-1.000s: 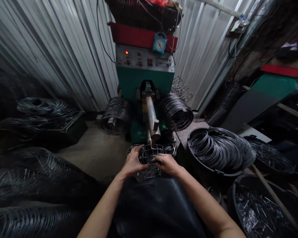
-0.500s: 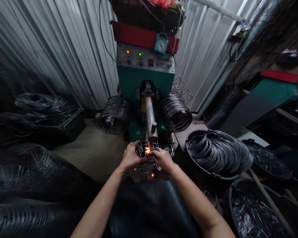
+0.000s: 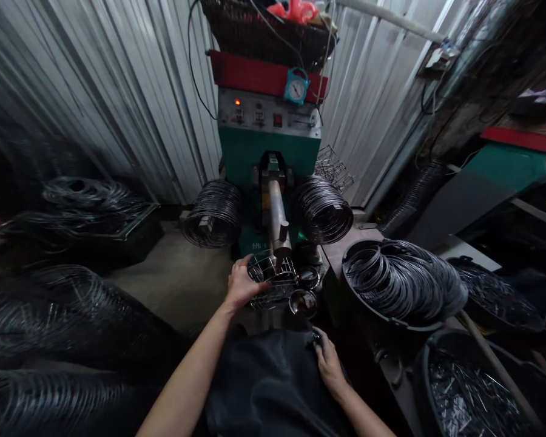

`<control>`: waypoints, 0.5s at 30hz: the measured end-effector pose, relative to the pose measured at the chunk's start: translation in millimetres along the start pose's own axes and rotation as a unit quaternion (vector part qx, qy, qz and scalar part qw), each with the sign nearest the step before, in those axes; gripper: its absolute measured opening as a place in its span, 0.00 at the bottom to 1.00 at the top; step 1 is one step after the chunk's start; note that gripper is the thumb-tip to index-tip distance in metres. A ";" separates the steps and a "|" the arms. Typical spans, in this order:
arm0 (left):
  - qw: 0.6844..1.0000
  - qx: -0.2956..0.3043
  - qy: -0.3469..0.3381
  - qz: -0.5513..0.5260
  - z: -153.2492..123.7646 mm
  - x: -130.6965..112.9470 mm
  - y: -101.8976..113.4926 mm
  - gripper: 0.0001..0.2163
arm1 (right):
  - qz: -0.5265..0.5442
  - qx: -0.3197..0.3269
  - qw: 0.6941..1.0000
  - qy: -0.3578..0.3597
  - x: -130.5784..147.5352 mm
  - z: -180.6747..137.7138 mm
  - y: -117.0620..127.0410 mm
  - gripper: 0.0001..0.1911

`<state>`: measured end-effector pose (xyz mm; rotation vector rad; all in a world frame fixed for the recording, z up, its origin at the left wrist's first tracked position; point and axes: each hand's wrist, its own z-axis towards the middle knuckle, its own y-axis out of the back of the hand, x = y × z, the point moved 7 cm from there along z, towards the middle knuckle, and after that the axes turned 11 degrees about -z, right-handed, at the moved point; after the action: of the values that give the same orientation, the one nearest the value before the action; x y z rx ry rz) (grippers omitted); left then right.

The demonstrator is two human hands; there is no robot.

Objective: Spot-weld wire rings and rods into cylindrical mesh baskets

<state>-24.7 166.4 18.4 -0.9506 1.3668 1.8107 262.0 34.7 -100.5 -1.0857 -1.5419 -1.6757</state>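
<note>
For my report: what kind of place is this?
Probably a small metal workshop making wire baskets: a green welding machine, tubs of wire rings, and a wire basket held by the left hand.

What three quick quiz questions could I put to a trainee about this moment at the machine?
1. Which hand grips the wire basket?
2. True or false: the right hand rests on the basket's rim.
3. What fills the round tub right of the machine: A wire rings, B bolts, C sand?

Key:
1. The left hand, on the basket's left side under the machine's metal arm.
2. False: it is low, apart from the basket, at the edge of the dark apron.
3. A.
</note>
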 end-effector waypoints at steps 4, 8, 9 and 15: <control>1.000 0.004 0.013 0.013 4.8 1.9 -1.7 0.40 | 0.061 -0.051 0.996 -0.045 -13.3 -3.5 11.1 0.19; 1.000 0.004 0.014 0.012 9.2 6.3 -4.6 0.40 | 0.227 -0.085 0.958 -0.153 -23.4 6.2 15.3 0.22; 1.000 0.006 0.013 0.007 10.6 7.9 -5.7 0.40 | 0.259 -0.086 0.946 -0.175 -25.6 8.1 14.5 0.22; 0.999 0.040 0.006 -0.014 16.8 11.3 -10.2 0.39 | 0.374 -0.026 0.900 -0.221 -21.5 19.5 13.9 0.15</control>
<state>-24.4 185.9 7.0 -0.9360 1.4161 1.7175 287.5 50.1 -112.8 -1.8834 -1.0830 -0.9746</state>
